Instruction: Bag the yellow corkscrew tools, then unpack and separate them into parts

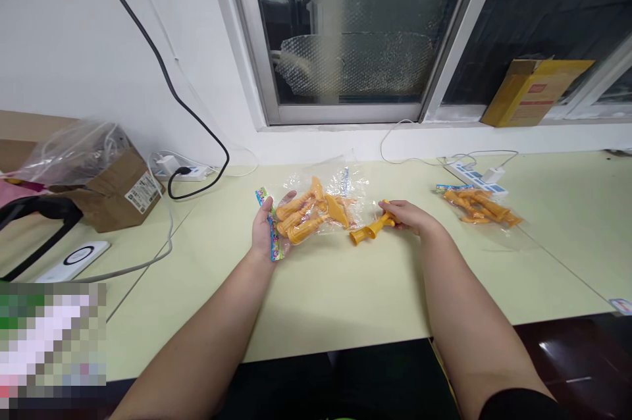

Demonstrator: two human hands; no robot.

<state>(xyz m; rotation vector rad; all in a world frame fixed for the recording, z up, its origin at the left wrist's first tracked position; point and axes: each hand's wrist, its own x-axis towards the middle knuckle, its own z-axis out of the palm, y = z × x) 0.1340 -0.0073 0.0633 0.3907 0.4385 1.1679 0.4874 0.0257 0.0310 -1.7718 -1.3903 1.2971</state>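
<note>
A clear plastic bag with orange plastic toy pieces (303,216) inside lies on the pale green table, in front of the window. My left hand (263,226) grips the bag's left end, where a colourful printed header strip (275,239) runs along the edge. To the right of the bag, my right hand (405,214) has its fingers closed on loose orange toy pieces (374,229), which rest low over the table. Farther right lies a second clear bag of orange pieces (478,205), touched by neither hand.
Power strips (476,178) with white cables lie along the wall. At the left are a cardboard box (116,189), a white charging pad (76,261) and a grey cable. A yellow carton (538,94) leans on the window sill. The table's front edge is near my body.
</note>
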